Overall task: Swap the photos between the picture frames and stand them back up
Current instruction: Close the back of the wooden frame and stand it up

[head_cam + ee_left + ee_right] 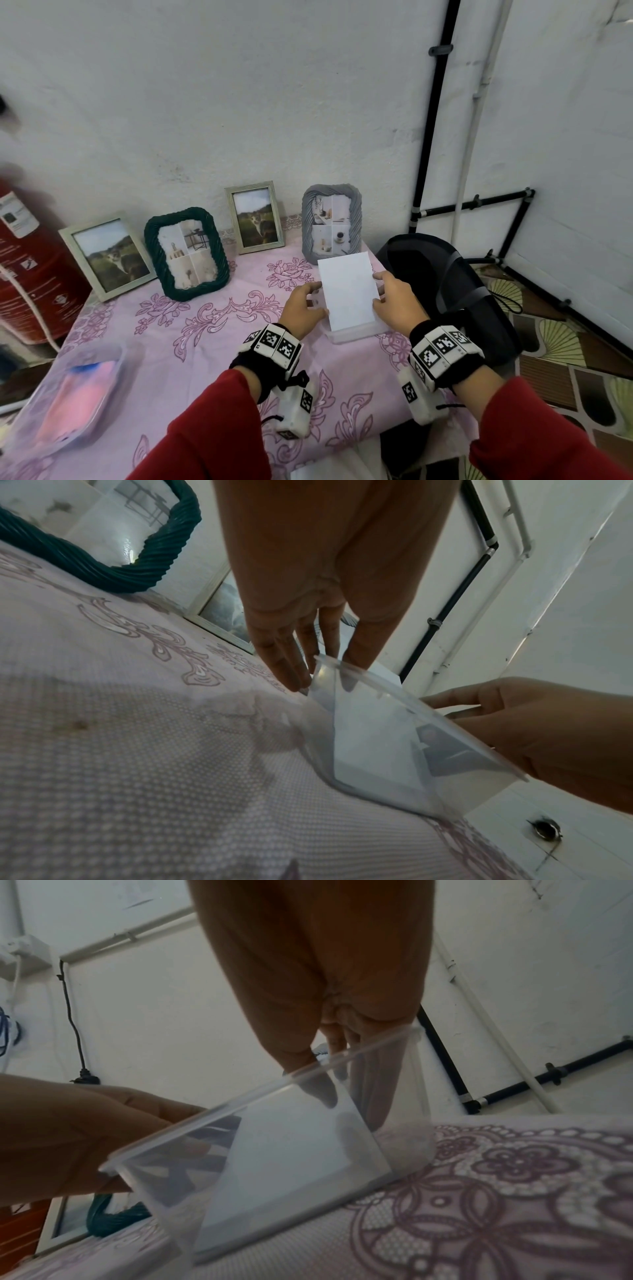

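Note:
I hold a white-backed photo (349, 291) upright by its side edges. My left hand (320, 298) pinches the left edge and my right hand (376, 289) the right edge. The photo's lower end sits in a clear plastic box (356, 335) on the pink tablecloth; in the wrist views the photo (377, 739) (291, 1150) shows through the box wall (411, 704). Along the wall stand a pale green frame (106, 255) and a narrower pale frame (255, 217), both with cat photos. A dark green twisted frame (186, 253) and a grey twisted frame (331, 222) hold collage photos.
A red cylinder (30, 267) stands at the table's left. A clear plastic container (68, 394) with something pink lies at the front left. A black chair (445, 284) is close beyond the table's right edge, beside the box.

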Tool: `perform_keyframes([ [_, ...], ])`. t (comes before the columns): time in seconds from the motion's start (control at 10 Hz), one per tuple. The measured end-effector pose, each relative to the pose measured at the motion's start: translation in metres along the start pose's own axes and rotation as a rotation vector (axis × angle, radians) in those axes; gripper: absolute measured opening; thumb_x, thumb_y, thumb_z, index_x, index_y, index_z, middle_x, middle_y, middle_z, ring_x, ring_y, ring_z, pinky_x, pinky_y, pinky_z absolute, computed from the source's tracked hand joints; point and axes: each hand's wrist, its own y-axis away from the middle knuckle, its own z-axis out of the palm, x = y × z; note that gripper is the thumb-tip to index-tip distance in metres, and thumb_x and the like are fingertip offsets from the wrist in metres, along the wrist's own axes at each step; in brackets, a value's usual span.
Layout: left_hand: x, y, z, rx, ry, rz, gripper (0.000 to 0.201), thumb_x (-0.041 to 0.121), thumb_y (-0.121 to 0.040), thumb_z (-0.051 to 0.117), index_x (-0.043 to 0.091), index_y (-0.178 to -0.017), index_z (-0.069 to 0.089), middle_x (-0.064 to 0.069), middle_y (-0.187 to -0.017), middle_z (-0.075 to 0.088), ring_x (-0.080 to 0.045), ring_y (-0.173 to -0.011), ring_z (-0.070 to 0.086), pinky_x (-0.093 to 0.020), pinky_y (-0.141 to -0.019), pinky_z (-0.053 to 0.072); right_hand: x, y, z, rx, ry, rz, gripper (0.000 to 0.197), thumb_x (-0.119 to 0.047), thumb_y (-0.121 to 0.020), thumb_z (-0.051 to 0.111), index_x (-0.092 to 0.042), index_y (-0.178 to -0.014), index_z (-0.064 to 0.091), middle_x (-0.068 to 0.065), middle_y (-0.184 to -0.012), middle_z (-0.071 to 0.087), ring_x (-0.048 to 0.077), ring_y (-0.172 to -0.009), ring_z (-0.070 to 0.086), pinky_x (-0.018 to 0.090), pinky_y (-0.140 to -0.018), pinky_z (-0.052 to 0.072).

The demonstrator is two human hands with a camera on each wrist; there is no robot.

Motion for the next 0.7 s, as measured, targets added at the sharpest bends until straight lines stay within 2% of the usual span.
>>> perform_keyframes([
  [0.1, 0.001, 0.001, 0.0, 0.01, -0.001, -0.001, 0.057, -0.008, -0.079, 0.061, 0.003, -0.132, 0.045, -0.013, -0.134, 0.047, -0.031, -0.114, 0.053, -0.032, -0.091, 0.048, -0.001, 0.001, 0.0, 0.003, 0.001, 0.004, 0.052, 0.002, -0.085, 0.051, -0.002, -0.136, 0.039, 0.02, -0.127, 0.055, 0.034, -0.117, 0.052, 0.041, -0.101, 0.041],
  [0.2, 0.001, 0.003, -0.001, 0.013, -0.015, -0.003, 0.056, -0.006, -0.079, 0.063, 0.004, -0.131, 0.045, -0.013, -0.134, 0.047, -0.03, -0.114, 0.053, -0.033, -0.092, 0.047, -0.002, 0.002, 0.0, -0.003, 0.007, 0.015, 0.054, 0.003, -0.084, 0.052, -0.001, -0.136, 0.038, 0.02, -0.128, 0.054, 0.034, -0.117, 0.052, 0.041, -0.102, 0.041],
  [0.4, 0.002, 0.009, -0.004, -0.003, -0.022, 0.002, 0.058, 0.006, -0.085, 0.063, 0.006, -0.137, 0.038, -0.01, -0.14, 0.045, -0.024, -0.117, 0.051, -0.033, -0.099, 0.043, -0.004, 0.002, 0.0, 0.008, 0.026, 0.036, 0.053, 0.004, -0.084, 0.052, 0.0, -0.135, 0.039, 0.021, -0.128, 0.048, 0.032, -0.117, 0.05, 0.037, -0.102, 0.04],
  [0.5, 0.004, 0.013, -0.009, 0.02, -0.025, -0.003, 0.059, 0.011, -0.087, 0.062, 0.007, -0.14, 0.036, -0.009, -0.142, 0.042, -0.025, -0.122, 0.048, -0.034, -0.102, 0.041, -0.006, 0.006, 0.001, 0.056, 0.021, 0.015, 0.051, 0.006, -0.083, 0.049, -0.001, -0.133, 0.041, 0.02, -0.127, 0.044, 0.031, -0.115, 0.048, 0.032, -0.1, 0.039],
  [0.6, 0.006, 0.022, -0.017, 0.091, -0.024, 0.048, 0.054, 0.012, -0.089, 0.059, 0.009, -0.139, 0.038, -0.006, -0.143, 0.042, -0.023, -0.125, 0.046, -0.027, -0.098, 0.039, -0.015, 0.016, 0.005, 0.159, 0.05, -0.096, 0.049, 0.006, -0.083, 0.049, -0.003, -0.131, 0.045, 0.016, -0.126, 0.042, 0.029, -0.118, 0.044, 0.031, -0.1, 0.037],
  [0.7, 0.005, 0.029, -0.024, 0.128, 0.034, 0.088, 0.051, 0.01, -0.09, 0.057, 0.012, -0.138, 0.039, -0.003, -0.141, 0.044, -0.019, -0.123, 0.046, -0.023, -0.095, 0.038, -0.02, 0.024, 0.009, 0.198, 0.063, -0.132, 0.046, 0.003, -0.083, 0.05, -0.007, -0.128, 0.048, 0.013, -0.125, 0.044, 0.027, -0.119, 0.041, 0.033, -0.1, 0.037],
])
